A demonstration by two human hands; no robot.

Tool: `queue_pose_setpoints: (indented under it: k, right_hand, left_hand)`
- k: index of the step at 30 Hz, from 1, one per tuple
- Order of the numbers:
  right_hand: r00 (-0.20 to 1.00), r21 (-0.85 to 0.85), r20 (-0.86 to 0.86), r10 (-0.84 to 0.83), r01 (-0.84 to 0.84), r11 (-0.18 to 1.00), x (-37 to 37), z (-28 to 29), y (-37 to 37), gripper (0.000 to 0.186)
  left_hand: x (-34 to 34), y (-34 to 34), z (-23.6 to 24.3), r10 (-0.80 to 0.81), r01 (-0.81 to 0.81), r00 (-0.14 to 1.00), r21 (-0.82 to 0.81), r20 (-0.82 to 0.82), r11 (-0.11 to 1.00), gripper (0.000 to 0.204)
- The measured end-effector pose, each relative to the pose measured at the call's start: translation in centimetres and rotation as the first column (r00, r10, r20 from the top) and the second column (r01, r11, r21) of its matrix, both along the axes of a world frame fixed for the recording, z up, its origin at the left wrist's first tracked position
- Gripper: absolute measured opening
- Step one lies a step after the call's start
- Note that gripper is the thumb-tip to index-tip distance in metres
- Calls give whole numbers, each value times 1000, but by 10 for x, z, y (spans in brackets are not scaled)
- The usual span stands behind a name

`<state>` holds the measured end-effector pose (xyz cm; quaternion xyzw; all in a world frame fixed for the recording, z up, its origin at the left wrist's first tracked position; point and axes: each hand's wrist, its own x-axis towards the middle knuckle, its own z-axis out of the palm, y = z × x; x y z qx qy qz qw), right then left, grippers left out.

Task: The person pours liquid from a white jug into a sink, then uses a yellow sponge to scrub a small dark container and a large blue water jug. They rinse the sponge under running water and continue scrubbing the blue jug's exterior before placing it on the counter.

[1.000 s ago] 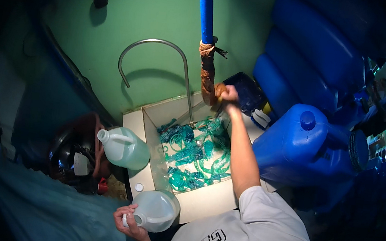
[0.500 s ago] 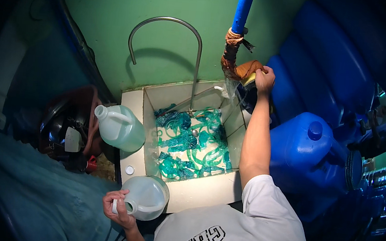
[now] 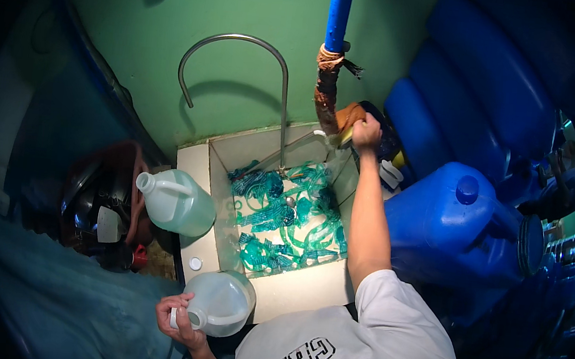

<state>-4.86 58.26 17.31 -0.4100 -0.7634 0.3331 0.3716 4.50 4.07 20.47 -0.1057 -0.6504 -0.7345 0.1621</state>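
Blue drums (image 3: 460, 224) stacked right of basin (image 3: 304, 295). Teal rings (image 3: 283, 221) heaped inside. Second jug (image 3: 178, 202) waiting on left rim, uncapped. Right hand (image 3: 366, 132) closed around valve (image 3: 344, 119) at far right corner. Left hand (image 3: 178, 311) wrapped around jug (image 3: 220, 302) neck at near left corner; apparently unfilled.

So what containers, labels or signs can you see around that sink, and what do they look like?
Clear plastic jug: held at its neck by the left hand, front rim of the sink; rounded, translucent.
Second clear jug: lying on the sink's left ledge; same shape, uncapped.
Blue jerrycans: stacked right of the sink; large, capped.
White cap: on the ledge; small, round.
No labels, signs or screens can be made out.
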Motion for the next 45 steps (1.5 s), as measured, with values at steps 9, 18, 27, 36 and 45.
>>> queue_pose_setpoints:
  k: [9,18,27,36,45]
  right_hand:
    - [766,-655,-29,642,-500,567,42,-42,-102,38]
    - [824,-205,349,446,-397,895,59,49,-133,48]
    - [838,67,543,-58,25,997,28,112,5,49]
    - [834,-45,549,-63,104,994,6,108,54,51]
    - [772,-72,636,10,46,996,-3,124,53,47]
  left_hand:
    - [0,-3,0,-60,60,998,2,-10,998,18]
    - [0,0,2,-20,20,1000,14,-7,1000,18]
    - [-1,-3,2,-47,47,999,40,4,998,15]
    - [-2,-4,4,-79,79,997,44,1,996,13]
    - [-1,-5,3,-74,74,997,32,-3,997,13]
